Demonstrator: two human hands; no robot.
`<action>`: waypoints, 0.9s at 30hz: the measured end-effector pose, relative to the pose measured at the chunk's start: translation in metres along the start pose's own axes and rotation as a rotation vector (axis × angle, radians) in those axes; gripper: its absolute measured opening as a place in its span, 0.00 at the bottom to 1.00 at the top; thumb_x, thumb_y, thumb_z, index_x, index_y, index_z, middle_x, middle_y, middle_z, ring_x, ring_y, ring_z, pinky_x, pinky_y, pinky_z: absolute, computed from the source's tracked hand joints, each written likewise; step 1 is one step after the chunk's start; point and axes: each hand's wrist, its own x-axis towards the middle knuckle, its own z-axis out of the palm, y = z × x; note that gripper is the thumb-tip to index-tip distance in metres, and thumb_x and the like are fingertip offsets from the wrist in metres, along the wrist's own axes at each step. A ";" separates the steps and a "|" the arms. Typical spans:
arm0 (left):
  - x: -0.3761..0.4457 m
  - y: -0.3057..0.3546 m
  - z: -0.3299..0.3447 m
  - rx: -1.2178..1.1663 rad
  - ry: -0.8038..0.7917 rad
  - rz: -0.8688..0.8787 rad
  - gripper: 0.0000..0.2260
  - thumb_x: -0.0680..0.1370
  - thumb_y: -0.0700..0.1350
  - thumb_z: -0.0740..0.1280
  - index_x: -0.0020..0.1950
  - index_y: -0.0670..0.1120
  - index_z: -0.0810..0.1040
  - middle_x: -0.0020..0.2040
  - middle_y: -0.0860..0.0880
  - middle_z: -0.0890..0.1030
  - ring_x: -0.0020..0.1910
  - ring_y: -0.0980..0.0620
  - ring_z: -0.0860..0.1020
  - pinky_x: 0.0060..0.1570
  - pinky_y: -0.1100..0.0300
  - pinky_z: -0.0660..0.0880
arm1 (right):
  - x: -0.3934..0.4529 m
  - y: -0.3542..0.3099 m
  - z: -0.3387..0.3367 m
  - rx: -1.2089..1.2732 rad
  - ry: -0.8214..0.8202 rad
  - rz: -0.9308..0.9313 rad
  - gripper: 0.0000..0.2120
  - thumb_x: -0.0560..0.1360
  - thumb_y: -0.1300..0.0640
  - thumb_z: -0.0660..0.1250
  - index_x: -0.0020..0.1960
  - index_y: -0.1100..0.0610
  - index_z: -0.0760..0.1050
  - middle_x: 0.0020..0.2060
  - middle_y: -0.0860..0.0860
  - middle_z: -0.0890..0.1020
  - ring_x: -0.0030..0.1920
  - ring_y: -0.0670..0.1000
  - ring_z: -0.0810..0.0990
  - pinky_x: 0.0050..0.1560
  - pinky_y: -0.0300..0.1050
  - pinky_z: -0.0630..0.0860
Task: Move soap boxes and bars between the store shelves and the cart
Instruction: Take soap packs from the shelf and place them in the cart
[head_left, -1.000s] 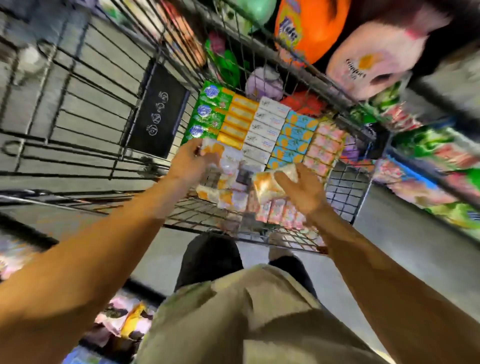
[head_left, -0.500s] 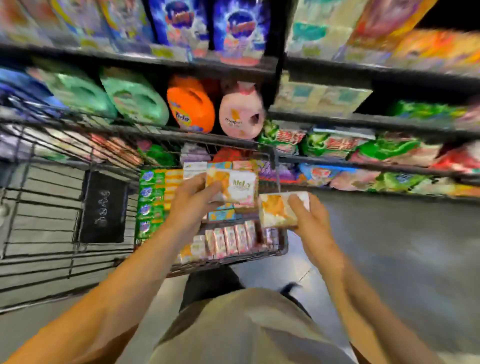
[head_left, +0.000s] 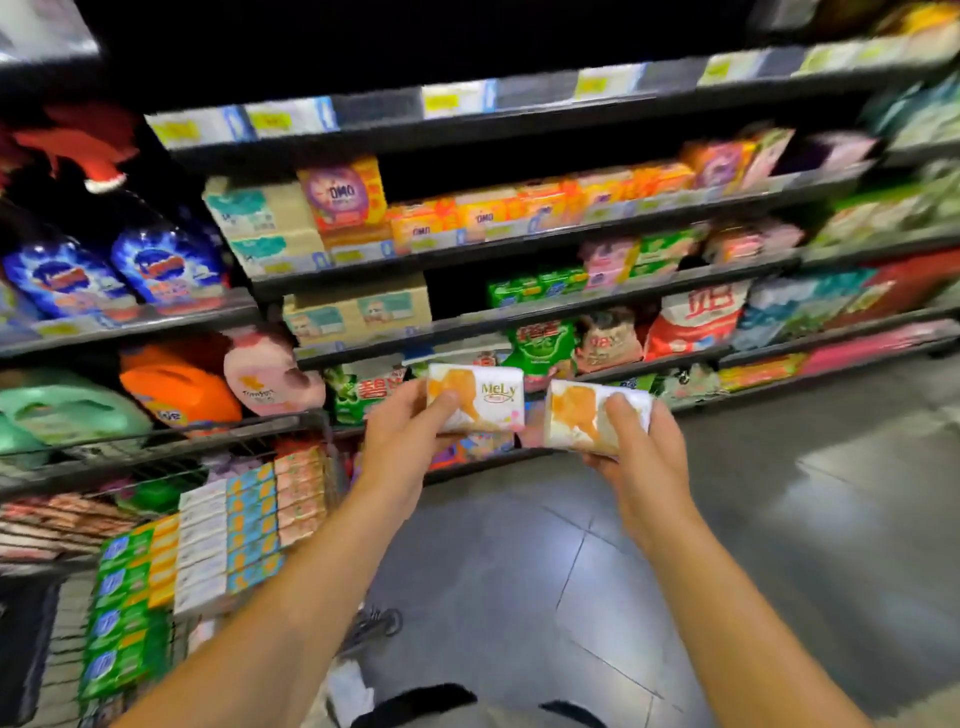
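Left hand (head_left: 402, 436) fingers pinching MeLy soap pack (head_left: 475, 397); right hand (head_left: 641, 452) fingers gripping second soap pack (head_left: 582, 418), packs just apart.

Motion blur smears the upper shelf labels (head_left: 457, 101), and the cart (head_left: 156, 452) is cut off at the left edge.

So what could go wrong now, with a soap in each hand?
1. Each soap pack is held only by fingertips in mid-air over the floor: the left hand grips the left pack, the right hand the right pack. Either might slip and fall.
2. The cart sits close by the left arm, so an elbow might bump it.
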 end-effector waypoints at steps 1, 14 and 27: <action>0.001 0.006 0.021 0.009 -0.003 0.019 0.07 0.79 0.39 0.67 0.48 0.48 0.82 0.46 0.47 0.86 0.49 0.47 0.84 0.42 0.56 0.80 | 0.008 -0.012 -0.016 0.020 0.018 -0.017 0.01 0.81 0.57 0.64 0.50 0.54 0.74 0.45 0.52 0.83 0.40 0.49 0.83 0.33 0.43 0.78; 0.046 0.063 0.195 -0.004 -0.070 0.123 0.05 0.78 0.43 0.69 0.52 0.48 0.82 0.49 0.48 0.86 0.51 0.48 0.84 0.58 0.41 0.77 | 0.119 -0.110 -0.136 0.033 0.145 -0.150 0.02 0.80 0.56 0.65 0.52 0.53 0.73 0.49 0.55 0.81 0.43 0.52 0.82 0.34 0.45 0.78; 0.194 0.113 0.336 -0.073 -0.201 0.184 0.08 0.77 0.42 0.70 0.56 0.45 0.79 0.53 0.45 0.85 0.54 0.43 0.83 0.59 0.37 0.75 | 0.306 -0.190 -0.167 0.029 0.173 -0.204 0.05 0.81 0.53 0.64 0.56 0.52 0.74 0.51 0.53 0.82 0.45 0.51 0.83 0.37 0.45 0.79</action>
